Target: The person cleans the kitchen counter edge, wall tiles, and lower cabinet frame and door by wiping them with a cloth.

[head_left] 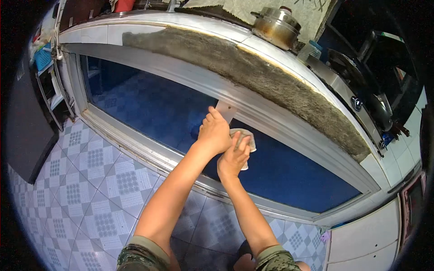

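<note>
Metal pot (278, 29), lidded, on the counter (190, 20); contents hidden. Blue basket (43, 58) on the side shelf (45, 71); contents unclear. Both arms extended forward. Left hand (215, 132): fingers curled near the door frame (224, 109); grip cannot be determined. Right hand (234, 157): bent fingers holding pale cloth (245, 139) before the dark blue panel (289, 169). Patterned tile floor (95, 189) below.

Both sleeves, left sleeve (142, 257) and right sleeve (279, 261), show a camouflage print in dark and light green. Each ends in a plain olive-green band, left cuff (152, 245) and right cuff (267, 251). Forearms and hands are bare below the cuffs.
</note>
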{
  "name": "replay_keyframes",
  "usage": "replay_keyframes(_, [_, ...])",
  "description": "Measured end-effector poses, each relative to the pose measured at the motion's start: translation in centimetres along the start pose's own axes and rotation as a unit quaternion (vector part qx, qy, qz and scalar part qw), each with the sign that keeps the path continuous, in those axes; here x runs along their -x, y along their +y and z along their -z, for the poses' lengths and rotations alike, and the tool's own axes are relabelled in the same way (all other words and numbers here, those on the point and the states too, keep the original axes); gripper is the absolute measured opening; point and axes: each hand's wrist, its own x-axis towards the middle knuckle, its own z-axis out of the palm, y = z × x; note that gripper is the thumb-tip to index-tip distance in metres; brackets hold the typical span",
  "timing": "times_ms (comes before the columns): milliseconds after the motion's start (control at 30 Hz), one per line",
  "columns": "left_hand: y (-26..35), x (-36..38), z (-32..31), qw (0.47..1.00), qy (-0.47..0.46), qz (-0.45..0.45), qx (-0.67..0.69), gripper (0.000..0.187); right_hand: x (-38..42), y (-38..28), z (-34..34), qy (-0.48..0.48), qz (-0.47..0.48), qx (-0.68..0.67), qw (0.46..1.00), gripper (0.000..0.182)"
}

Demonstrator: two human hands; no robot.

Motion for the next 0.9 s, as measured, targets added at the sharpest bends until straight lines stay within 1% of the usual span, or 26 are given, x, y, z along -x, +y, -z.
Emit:
replay_keyframes(33, [0.0, 0.1, 0.0, 1.0, -0.001, -0.007, -0.001, 0.087, 1.2, 0.5, -0.7, -0.003, -0.001, -0.002, 1.0, 0.07])
replay_keyframes(67, [-0.1, 0.1, 0.0, 1.0, -0.001, -0.013, -0.002, 0.087, 2.6, 1.3, -1.8, -0.01, 0.069, 0.049, 0.996, 0.065])
replay_keyframes(100, [-0.8, -0.5, -1.0, 0.999, 0.013, -0.015, -0.031, 0.1, 4.2, 2.3, -2.7, -0.016, 0.139, 0.099, 0.985, 0.061])
replay_keyframes(133, [-1.1, -0.7, -1.5, 0.999, 0.015, -0.013, -0.033, 0.1, 5.8, 3.3, -3.2, -0.016, 0.139, 0.096, 0.985, 0.061])
replay_keyframes(200, [-1.5, -0.7, -1.9, 0.999, 0.035, -0.025, -0.031, 0.096, 9.1, 5.7, -3.9, -0.05, 0.272, 0.1, 0.956, 0.053])
replay_keyframes(233, [-1.7, -0.5, -1.8, 0.998, 0.038, -0.033, -0.027, 0.093, 10.5, 7.0, -3.9, -0.048, 0.271, 0.098, 0.956, 0.053])
replay_keyframes(300, [-1.8, -0.2, -1.6, 0.998, 0.037, -0.037, -0.034, 0.093, 12.7, 9.6, -3.5, -0.156, 0.349, 0.077, 0.921, 0.053])
replay_keyframes(333, [-1.8, -0.1, -1.6, 0.998, 0.033, -0.041, -0.039, 0.093, 13.4, 10.6, -3.2, -0.154, 0.349, 0.078, 0.921, 0.053])
replay_keyframes(400, [-1.8, 0.2, -1.4, 0.998, 0.028, -0.042, -0.044, 0.093, 13.8, 12.4, -2.2, -0.239, 0.391, 0.115, 0.881, 0.053])
replay_keyframes(433, [-1.8, 0.2, -1.4, 0.998, 0.023, -0.04, -0.048, 0.093, 13.5, 13.3, -1.5, -0.266, 0.399, 0.125, 0.868, 0.054])
replay_keyframes(467, [-1.8, 0.3, -1.5, 0.998, 0.026, -0.042, -0.044, 0.093, 13.0, 14.2, -0.7, -0.265, 0.4, 0.13, 0.868, 0.054])
replay_keyframes(533, [-2.0, 0.1, -1.4, 0.998, 0.022, -0.038, -0.05, 0.094, 11.2, 15.1, 0.9, -0.238, 0.413, 0.146, 0.867, 0.054])
replay_keyframes(567, [-2.1, -0.1, -1.4, 0.998, 0.024, -0.038, -0.049, 0.094, 10.5, 15.2, 1.4, -0.197, 0.404, 0.138, 0.883, 0.054])
replay_keyframes(600, [-2.1, -0.1, -1.4, 0.998, 0.019, -0.036, -0.051, 0.096, 9.3, 14.8, 2.0, -0.198, 0.406, 0.139, 0.881, 0.054])
replay_keyframes(667, [-1.9, -0.1, -1.6, 0.998, 0.009, -0.034, -0.048, 0.098, 6.2, 14.0, 3.5, -0.138, 0.37, 0.151, 0.906, 0.054])
replay_keyframes(767, [-1.8, -0.3, -1.9, 0.998, 0.015, -0.022, -0.052, 0.105, 1.7, 11.3, 4.8, -0.115, 0.339, 0.131, 0.925, 0.056])
replay_keyframes(900, [-1.7, -0.2, -1.7, 0.999, 0.01, -0.02, -0.05, 0.104, -3.6, 6.6, 5.4, -0.056, 0.315, 0.104, 0.942, 0.058])
